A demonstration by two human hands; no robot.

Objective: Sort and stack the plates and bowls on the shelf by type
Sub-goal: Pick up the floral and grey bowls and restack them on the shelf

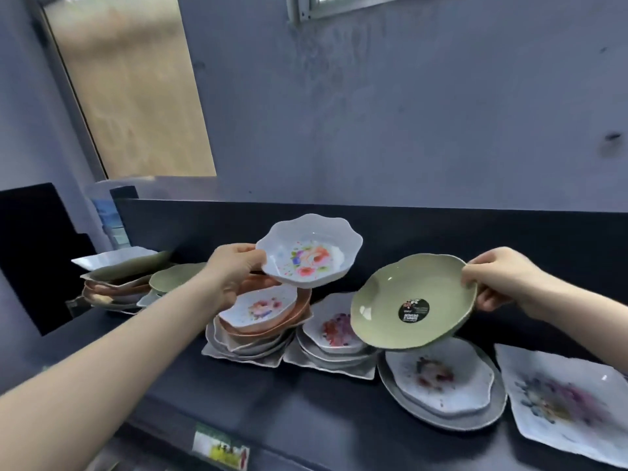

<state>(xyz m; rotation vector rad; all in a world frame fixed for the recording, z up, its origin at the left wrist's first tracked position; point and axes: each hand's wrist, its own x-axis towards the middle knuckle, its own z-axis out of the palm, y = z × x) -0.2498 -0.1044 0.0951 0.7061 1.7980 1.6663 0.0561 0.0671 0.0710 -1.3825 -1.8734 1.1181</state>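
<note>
White and green dishes are held above the dark shelf point(306, 406), one in each hand. The left hand point(234, 271) has its grip closed on the left rim of a white floral bowl point(311, 254), with the thumb on the rim and the fingers curled beneath. This bowl has a scalloped rim, is tilted toward the camera, and is positioned above the centre-left stack point(244, 351). That stack is topped by a second floral bowl point(258, 307) nested in a copper-coloured bowl point(303, 305). The right hand point(499, 278) has its grip pinched on the right rim of a green plate point(401, 283). The plate is tilted with its inner face toward the camera and carries a round black sticker point(413, 311). Its lower edge overlaps, in view, a stack of white floral plates point(334, 329) and a round grey plate point(441, 419) carrying a floral plate point(438, 375); whether it touches them cannot be determined. A square floral plate point(560, 399) lies flat at the right end of the shelf. A mixed stack point(115, 283) stands at the left end, with a green dish point(173, 277) just beside it.
</note>
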